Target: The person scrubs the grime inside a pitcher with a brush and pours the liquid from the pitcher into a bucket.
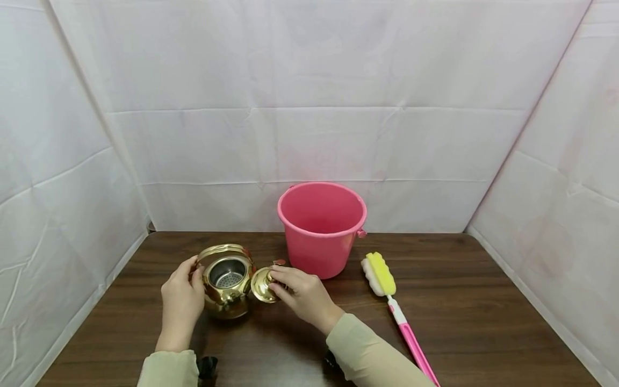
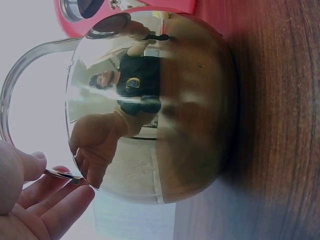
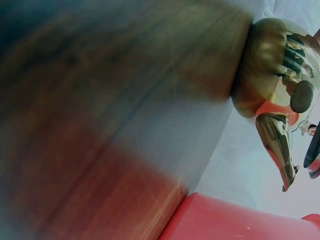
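A shiny gold teapot (image 1: 227, 307) stands on the table at the left, its top uncovered and a perforated strainer (image 1: 228, 277) visible inside. My left hand (image 1: 181, 295) pinches the lower left end of its arched handle (image 2: 11, 95), thumb on one side and fingers on the other. Just right of the opening, my right hand (image 1: 306, 299) holds the gold lid (image 1: 261, 286) by its knob, tilted. The right wrist view shows the teapot's spout (image 3: 276, 142) pointing toward the bucket's side; a dark edge of the lid (image 3: 313, 147) appears at the frame's right border.
Behind my right hand stands a pink bucket (image 1: 321, 248). A bottle brush (image 1: 405, 328) with a yellow and white sponge head lies to the right on the brown wooden table (image 1: 483, 312). White cloth hangs at the back and both sides.
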{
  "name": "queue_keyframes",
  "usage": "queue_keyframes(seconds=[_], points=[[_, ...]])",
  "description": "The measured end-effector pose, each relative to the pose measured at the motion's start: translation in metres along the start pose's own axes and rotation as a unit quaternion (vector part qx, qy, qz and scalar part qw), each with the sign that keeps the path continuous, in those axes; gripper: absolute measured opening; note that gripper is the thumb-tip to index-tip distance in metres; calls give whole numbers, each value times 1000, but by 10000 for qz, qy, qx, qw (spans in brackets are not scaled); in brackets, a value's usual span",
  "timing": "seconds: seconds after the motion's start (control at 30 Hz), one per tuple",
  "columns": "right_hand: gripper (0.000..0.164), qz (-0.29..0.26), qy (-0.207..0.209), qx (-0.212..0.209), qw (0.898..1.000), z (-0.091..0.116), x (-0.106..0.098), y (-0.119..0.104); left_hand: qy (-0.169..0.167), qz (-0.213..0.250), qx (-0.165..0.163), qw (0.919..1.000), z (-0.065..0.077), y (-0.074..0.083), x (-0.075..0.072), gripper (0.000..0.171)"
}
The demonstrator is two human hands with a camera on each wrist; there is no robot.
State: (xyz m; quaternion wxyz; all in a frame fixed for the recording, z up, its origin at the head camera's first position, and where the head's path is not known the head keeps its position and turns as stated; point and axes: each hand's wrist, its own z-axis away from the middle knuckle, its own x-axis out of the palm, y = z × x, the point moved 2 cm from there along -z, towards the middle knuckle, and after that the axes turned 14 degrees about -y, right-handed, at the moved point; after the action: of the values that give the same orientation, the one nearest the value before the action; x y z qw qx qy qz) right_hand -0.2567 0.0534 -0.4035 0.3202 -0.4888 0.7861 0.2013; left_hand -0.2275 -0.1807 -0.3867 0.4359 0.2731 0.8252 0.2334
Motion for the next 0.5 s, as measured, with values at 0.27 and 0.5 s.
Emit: queue_keyframes(seconds=[0.27,0.5], points=[[28,-54,1,51,10000,1,-4,2,26,13,36,10000,0,0,0,24],[28,48,-8,100,9999,3,-6,5,-6,-5,7,10000,-1,0,-1,24]])
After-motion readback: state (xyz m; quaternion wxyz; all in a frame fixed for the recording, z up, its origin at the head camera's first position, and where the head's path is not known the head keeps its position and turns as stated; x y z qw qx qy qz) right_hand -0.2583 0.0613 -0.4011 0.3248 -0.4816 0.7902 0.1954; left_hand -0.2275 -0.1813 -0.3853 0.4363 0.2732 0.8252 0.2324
